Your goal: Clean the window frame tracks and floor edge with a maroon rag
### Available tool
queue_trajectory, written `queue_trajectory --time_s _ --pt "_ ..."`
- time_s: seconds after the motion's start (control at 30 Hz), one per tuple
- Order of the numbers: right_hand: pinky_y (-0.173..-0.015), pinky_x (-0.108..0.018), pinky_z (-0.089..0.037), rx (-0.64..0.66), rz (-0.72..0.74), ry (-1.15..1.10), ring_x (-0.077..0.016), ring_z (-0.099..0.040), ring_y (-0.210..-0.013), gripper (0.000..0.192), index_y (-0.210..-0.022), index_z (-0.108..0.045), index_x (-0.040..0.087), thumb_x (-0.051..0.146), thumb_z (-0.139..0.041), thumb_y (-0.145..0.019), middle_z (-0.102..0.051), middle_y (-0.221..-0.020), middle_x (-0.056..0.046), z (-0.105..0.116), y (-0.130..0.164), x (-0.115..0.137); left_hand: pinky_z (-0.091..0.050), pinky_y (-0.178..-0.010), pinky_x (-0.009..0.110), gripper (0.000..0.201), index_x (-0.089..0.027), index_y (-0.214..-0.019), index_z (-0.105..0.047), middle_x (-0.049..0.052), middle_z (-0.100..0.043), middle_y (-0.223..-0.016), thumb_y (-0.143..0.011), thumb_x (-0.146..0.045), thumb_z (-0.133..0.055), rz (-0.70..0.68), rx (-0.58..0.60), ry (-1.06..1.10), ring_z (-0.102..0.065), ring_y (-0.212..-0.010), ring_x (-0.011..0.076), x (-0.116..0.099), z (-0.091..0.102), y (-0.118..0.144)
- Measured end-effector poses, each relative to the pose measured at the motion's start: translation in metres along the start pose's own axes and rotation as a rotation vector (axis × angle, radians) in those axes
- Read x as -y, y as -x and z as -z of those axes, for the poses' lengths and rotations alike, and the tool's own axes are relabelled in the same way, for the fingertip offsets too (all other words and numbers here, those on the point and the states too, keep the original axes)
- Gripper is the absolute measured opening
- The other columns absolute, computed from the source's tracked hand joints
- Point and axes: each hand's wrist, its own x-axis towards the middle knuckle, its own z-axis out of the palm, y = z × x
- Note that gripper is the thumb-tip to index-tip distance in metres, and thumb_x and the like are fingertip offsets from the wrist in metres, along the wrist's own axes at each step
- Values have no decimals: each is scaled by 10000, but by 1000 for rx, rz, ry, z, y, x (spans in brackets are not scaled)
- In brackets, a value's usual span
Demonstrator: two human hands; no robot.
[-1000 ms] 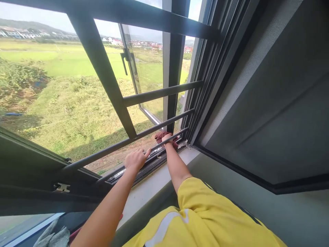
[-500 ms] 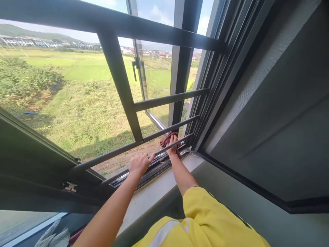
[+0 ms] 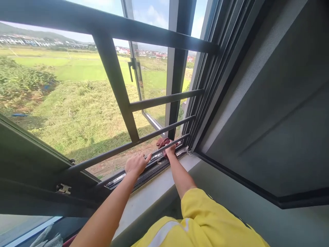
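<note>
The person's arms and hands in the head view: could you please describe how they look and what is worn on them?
Both hands are bare, with no gloves, rings or watch visible: the left hand and the right hand. Both forearms are bare too. The right upper arm is covered by a short yellow sleeve, and the yellow garment shows a pale reflective stripe lower down. No sleeve is visible on the left arm.

Matt dark metal bars (image 3: 164, 99), soft red cloth (image 3: 162, 141)

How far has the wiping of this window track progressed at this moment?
Done: cannot tell; no clean stretch stands out. In hand: the right hand presses a dark red cloth at the right end of the dark metal window track, and the left hand rests on it. Left: seemingly the track toward the left.
</note>
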Motion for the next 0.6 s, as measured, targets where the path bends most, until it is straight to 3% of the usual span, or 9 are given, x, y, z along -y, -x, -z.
queue_trajectory --time_s 0.13,0.4,0.5,0.6 --pt "-1011 -349 -382 -248 58 -223 -225 -486 -1146 495 -1218 -458 54 100 -412 -728 -515 -1204 -180 -11 3 7 -425 -689 325 636 -180 -959 -673 119 -692 -922 -903 -602 -199 -10 -35 -3 -617 -902 263 -1 0 1" --pt "-1015 -437 -377 -534 311 -449 -219 -457 -1171 458 -1225 -405 122 123 -366 -769 -472 -1197 -171 -24 -14 25 -393 -650 334 644 -158 -821 -661 109 -682 -834 -913 -600 -201 -65 -176 -75 -612 -839 267 2 -9 -1" --pt "-1013 -408 -388 -592 255 -439 -204 -483 -1134 436 -1150 -459 121 116 -375 -723 -492 -1154 -151 -23 -14 26 -389 -676 343 645 -161 -820 -659 102 -679 -836 -922 -585 -183 -87 -232 -87 -607 -844 264 3 -14 -2" --pt "-998 -372 -409 -525 92 -441 -194 -511 -1102 444 -1122 -499 118 125 -350 -704 -523 -1143 -145 -24 -10 21 -374 -665 344 622 -166 -820 -659 99 -676 -821 -924 -573 -200 -87 -255 -95 -603 -850 270 4 -18 -3"
